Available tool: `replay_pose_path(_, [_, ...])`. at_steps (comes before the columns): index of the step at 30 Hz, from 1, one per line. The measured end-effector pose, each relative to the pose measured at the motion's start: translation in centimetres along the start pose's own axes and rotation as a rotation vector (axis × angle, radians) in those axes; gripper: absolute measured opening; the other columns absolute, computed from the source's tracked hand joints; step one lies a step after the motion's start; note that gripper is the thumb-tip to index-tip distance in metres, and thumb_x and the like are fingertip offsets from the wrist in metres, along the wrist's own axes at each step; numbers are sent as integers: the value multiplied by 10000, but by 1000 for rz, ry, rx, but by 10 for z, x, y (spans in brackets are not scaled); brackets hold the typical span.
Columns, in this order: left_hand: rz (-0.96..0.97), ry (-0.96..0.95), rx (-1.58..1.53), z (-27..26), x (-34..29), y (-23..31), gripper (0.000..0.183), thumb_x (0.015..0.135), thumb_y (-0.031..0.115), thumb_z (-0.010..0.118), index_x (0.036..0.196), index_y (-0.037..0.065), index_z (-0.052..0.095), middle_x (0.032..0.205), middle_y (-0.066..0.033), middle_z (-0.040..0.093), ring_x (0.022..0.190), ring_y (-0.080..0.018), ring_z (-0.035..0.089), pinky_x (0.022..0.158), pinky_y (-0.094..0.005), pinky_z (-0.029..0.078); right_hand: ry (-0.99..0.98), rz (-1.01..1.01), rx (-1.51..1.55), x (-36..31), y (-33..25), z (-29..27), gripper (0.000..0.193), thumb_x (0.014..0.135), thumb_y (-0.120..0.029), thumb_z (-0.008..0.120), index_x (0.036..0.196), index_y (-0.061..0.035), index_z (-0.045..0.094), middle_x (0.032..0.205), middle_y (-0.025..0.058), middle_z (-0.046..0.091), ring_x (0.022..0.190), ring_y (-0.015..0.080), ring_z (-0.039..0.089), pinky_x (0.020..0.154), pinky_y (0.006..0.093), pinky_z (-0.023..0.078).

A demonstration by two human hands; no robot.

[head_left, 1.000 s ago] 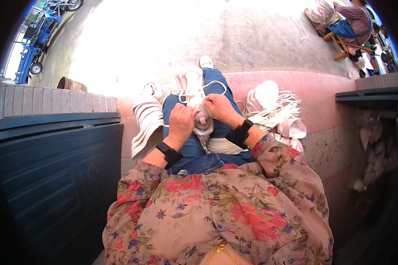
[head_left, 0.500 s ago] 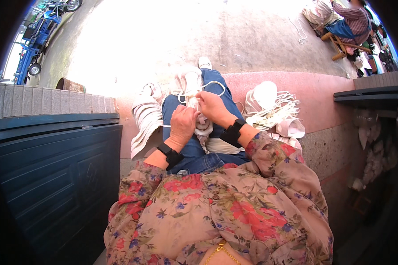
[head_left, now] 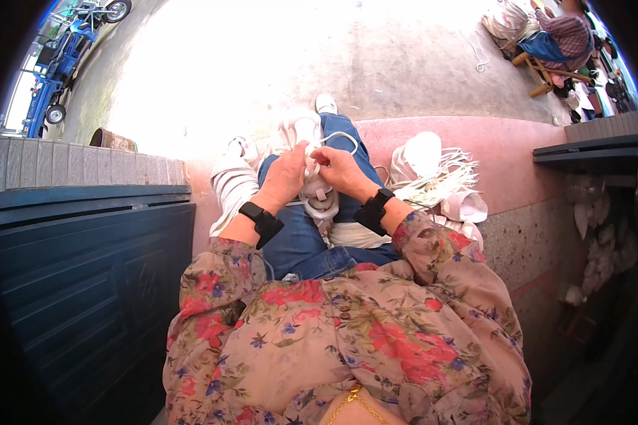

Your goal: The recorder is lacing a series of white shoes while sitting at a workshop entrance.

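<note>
A white shoe upper (head_left: 303, 129) lies over my jeans-covered lap, bright and partly washed out. From it a white lace (head_left: 350, 137) loops out to the right over my knee. My left hand (head_left: 285, 176) is closed at the upper's middle, fingertips pinched and pointing away from me. Close beside it, my right hand (head_left: 339, 171) has thumb and forefinger bent together on the lace. Pale straps (head_left: 320, 201) of the piece hang below my hands. The exact spot where the fingers grip is too small to see well.
Stacked white uppers (head_left: 228, 185) lean by my left leg. A bundle of white laces (head_left: 452, 176) and more white pieces (head_left: 465, 205) sit at my right. Dark blue doors (head_left: 92, 276) flank me. Far right, a person sits on a wooden chair (head_left: 546, 76); a blue vehicle (head_left: 64, 64) stands far left.
My left hand has moved up and away from me, its fingers now pointing forward beside the right hand. My right hand stays nearly in place.
</note>
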State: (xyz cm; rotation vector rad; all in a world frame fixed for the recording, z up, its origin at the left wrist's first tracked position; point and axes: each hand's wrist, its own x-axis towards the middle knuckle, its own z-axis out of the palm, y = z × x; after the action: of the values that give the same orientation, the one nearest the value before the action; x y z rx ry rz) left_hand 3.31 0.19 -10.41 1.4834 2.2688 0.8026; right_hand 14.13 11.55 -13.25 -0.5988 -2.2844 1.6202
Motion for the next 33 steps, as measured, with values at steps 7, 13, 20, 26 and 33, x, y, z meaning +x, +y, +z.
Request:
replay_pose_path(7, [124, 114, 462, -60, -18, -32, 54, 647, -4, 509, 700, 7, 514, 730, -165, 501, 739, -318, 486, 669, -403, 425, -75, -363, -333, -22, -5, -24, 301, 661, 33, 482, 907, -81, 612, 979, 81, 586, 969, 256, 487, 786, 369, 385])
replay_pose_path(13, [-95, 449, 329, -97, -32, -43, 53, 775, 40, 510, 795, -6, 528, 816, -145, 559, 772, -276, 538, 692, -333, 449, -35, -290, -468, 35, 3, -33, 287, 725, -4, 449, 973, -65, 581, 970, 96, 587, 982, 270, 500, 802, 389, 380])
replay_pose_path(20, [-479, 516, -1335, -75, -17, -7, 133, 913, 119, 416, 1038, 76, 402, 969, -147, 561, 856, -205, 561, 785, -337, 461, -599, 158, -530, 87, 16, -43, 363, 873, -284, 376, 869, 3, 598, 834, 141, 622, 813, 308, 577, 739, 385, 416])
replay_pose_path(26, [-555, 474, -1555, -72, -18, -9, 133, 916, 132, 406, 1029, 62, 400, 865, -114, 554, 808, -212, 563, 771, -361, 470, -649, 285, -316, 81, -14, -68, 356, 780, -339, 615, 802, 14, 655, 683, 88, 610, 665, 171, 550, 616, 299, 427])
replay_pose_path(33, [-709, 403, -1399, -68, -26, -18, 212, 871, 64, 426, 1076, 45, 378, 636, -23, 421, 532, -119, 430, 600, -327, 474, -749, 101, -517, 69, -40, -70, 208, 730, -234, 642, 704, -28, 657, 649, 96, 611, 633, 223, 574, 630, 327, 418])
